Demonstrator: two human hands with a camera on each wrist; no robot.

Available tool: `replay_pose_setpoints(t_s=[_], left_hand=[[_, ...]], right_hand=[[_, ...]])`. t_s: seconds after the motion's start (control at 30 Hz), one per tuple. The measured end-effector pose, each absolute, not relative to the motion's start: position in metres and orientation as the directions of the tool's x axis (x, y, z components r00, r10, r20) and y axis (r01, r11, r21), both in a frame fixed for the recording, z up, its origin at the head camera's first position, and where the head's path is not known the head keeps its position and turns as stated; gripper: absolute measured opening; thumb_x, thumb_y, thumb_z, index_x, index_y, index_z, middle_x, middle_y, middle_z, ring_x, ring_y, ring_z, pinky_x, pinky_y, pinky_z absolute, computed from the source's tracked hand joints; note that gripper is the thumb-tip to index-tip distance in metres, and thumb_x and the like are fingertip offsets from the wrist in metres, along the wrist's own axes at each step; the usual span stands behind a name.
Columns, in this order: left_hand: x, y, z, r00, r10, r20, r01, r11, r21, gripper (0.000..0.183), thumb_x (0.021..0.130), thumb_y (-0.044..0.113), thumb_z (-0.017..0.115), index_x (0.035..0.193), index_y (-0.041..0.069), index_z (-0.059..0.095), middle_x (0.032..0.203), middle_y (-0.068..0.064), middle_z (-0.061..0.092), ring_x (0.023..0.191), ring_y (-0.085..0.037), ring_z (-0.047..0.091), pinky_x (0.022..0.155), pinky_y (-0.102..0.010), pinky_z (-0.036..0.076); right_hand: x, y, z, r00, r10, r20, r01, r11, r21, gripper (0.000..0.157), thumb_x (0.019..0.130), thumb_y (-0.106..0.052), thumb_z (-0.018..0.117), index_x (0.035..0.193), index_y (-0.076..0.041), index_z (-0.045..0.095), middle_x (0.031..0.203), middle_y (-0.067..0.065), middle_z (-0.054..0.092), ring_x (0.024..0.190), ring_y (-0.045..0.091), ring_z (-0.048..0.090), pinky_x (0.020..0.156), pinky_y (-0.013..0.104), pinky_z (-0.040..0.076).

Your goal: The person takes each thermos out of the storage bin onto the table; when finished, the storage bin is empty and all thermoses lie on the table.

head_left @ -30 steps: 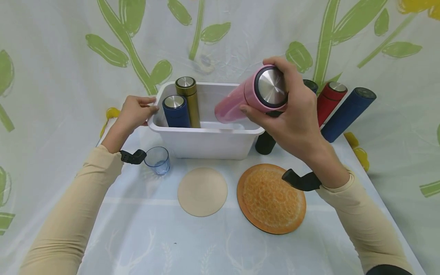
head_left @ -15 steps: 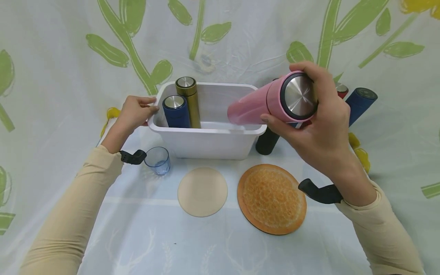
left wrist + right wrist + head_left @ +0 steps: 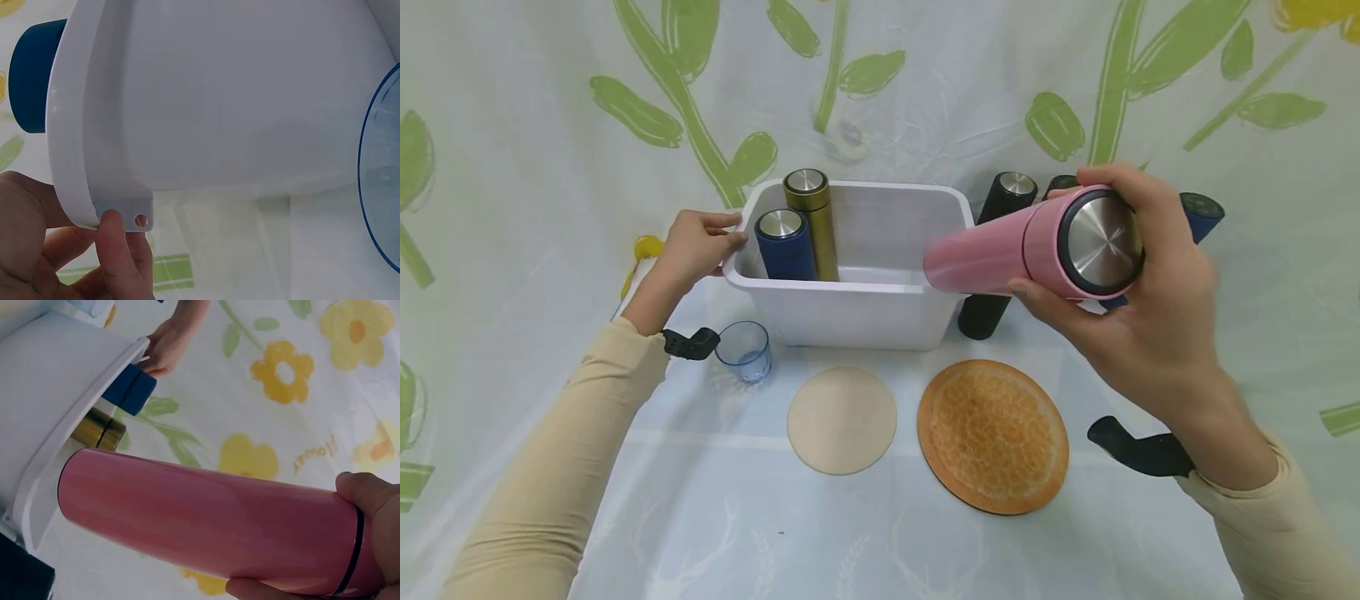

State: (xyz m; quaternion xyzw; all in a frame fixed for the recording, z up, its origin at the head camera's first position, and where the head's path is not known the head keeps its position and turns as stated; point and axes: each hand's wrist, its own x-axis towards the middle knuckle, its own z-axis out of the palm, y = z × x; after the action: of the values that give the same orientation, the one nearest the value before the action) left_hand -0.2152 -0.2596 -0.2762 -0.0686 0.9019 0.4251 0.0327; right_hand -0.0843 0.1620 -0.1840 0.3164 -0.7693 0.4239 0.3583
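Note:
My left hand (image 3: 696,246) pinches the small tab (image 3: 125,212) under the rim at the left end of a white plastic bin (image 3: 850,317). Inside the bin, toward its left, stand a blue thermos (image 3: 786,254) and a taller gold thermos (image 3: 822,221), both with steel lids. My right hand (image 3: 1157,325) grips a pink thermos (image 3: 985,258) near its lid, thumb in front. The bottle is tilted, its steel lid facing me and its base overlapping the bin's right end in the head view. In the right wrist view the base appears near the bin's rim.
A black thermos (image 3: 985,317) stands beside the bin's right end, with another blue thermos (image 3: 1202,212) and more partly hidden behind my right hand. A clear blue glass (image 3: 745,354) stands front left. A beige disc (image 3: 842,421) and a round brown mat (image 3: 992,433) lie in front.
My right hand has carried the pink thermos rightward and a little toward me, from above the inside of the bin to its right end. The left hand keeps its place.

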Motion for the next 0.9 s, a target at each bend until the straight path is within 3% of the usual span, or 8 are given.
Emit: replay_pose_setpoints(t_s=[0.1,0.47,0.73,0.9], left_hand=[[-0.216,-0.258,-0.276,-0.99,-0.084,-0.118,-0.144,0.625,0.767,0.052,0.102,0.023,0.058,0.149,0.005,0.046,0.139,-0.027,0.052,0.108,-0.037,0.056,0.065,-0.02,0.055],[-0.214,-0.26,-0.278,-0.992,-0.055,-0.112,-0.122,0.625,0.771,0.053,0.102,0.021,0.057,0.149,0.004,0.044,0.139,-0.03,0.051,0.109,-0.038,0.057,0.062,-0.019,0.055],[-0.215,-0.259,-0.276,-0.993,-0.042,-0.114,-0.115,0.622,0.775,0.052,0.102,0.02,0.057,0.15,0.004,0.043,0.139,-0.03,0.051,0.11,-0.039,0.057,0.064,-0.02,0.056],[-0.215,-0.26,-0.276,-0.993,-0.045,-0.111,-0.115,0.629,0.769,0.052,0.102,0.019,0.056,0.15,0.004,0.043,0.138,-0.03,0.051,0.109,-0.039,0.057,0.063,-0.02,0.056]], right_hand=[[-0.08,0.169,-0.184,-0.533,-0.181,0.826,-0.792,0.45,-0.412,0.072,0.07,-0.016,0.088,0.128,0.01,0.055,0.118,0.016,0.067,0.108,0.029,0.062,0.096,0.03,0.05],[-0.069,0.191,-0.187,-0.542,-0.167,0.824,-0.776,0.475,-0.414,0.072,0.07,-0.017,0.087,0.128,0.012,0.055,0.12,0.021,0.065,0.109,0.031,0.062,0.096,0.028,0.05],[-0.06,0.206,-0.191,-0.595,-0.157,0.788,-0.705,0.572,-0.419,0.087,0.079,-0.057,0.076,0.13,0.01,0.054,0.117,0.016,0.066,0.106,0.015,0.062,0.092,0.017,0.049],[-0.059,0.215,-0.192,-0.614,-0.17,0.771,-0.685,0.6,-0.413,0.088,0.079,-0.057,0.075,0.131,0.01,0.053,0.118,0.016,0.065,0.107,0.012,0.061,0.089,0.013,0.048]])
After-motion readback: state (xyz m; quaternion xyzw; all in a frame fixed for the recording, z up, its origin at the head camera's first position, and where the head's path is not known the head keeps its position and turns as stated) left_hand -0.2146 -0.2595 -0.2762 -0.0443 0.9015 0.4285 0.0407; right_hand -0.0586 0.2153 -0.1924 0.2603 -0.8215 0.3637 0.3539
